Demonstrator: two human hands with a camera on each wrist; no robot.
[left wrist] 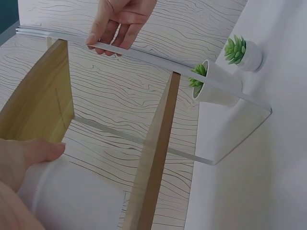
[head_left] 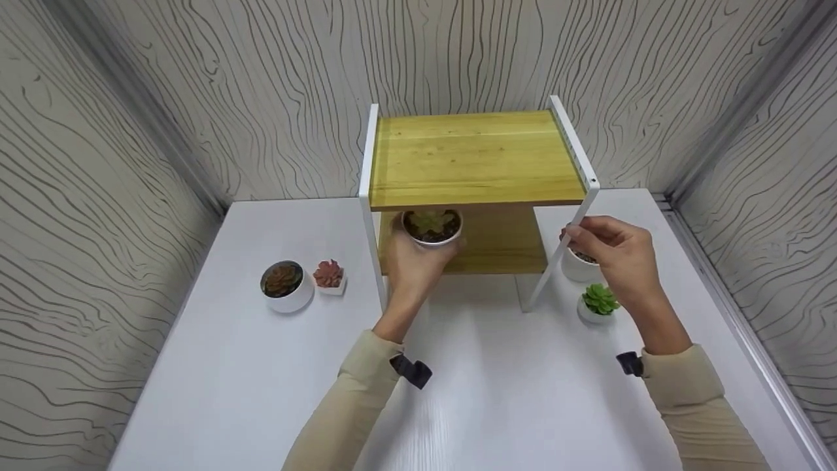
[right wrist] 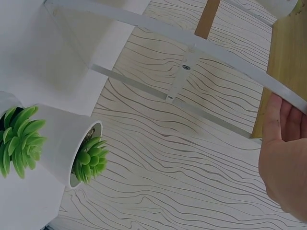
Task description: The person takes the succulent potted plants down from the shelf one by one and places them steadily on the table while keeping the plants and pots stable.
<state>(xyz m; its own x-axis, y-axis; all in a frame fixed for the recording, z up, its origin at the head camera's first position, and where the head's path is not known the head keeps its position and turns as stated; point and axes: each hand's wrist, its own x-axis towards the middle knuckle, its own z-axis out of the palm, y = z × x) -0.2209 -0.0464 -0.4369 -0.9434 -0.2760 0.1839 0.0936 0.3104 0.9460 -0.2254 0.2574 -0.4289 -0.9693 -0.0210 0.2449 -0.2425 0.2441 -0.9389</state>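
A two-tier shelf with wooden boards (head_left: pixel 477 157) and white metal side frames (head_left: pixel 367 157) stands on the white table. My left hand (head_left: pixel 415 265) grips a white pot (left wrist: pixel 79 196) holding a succulent (head_left: pixel 430 222), between the upper board and the lower board (head_left: pixel 500 245). Whether the pot touches the lower board I cannot tell. At the right side, my right hand (head_left: pixel 621 255) pinches the front post (left wrist: pixel 144 58) between thumb and fingers, just below the upper board's level. In the right wrist view, these fingers (right wrist: pixel 273 117) lie against the white metal bar.
Left of the shelf on the table (head_left: pixel 216 366) are a round white pot with a brownish succulent (head_left: pixel 288 291) and a small pot with a reddish one (head_left: pixel 330 278). On the right stand a larger white pot (right wrist: pixel 62 143) and a small bright green succulent (head_left: pixel 599 301). Patterned walls surround the table.
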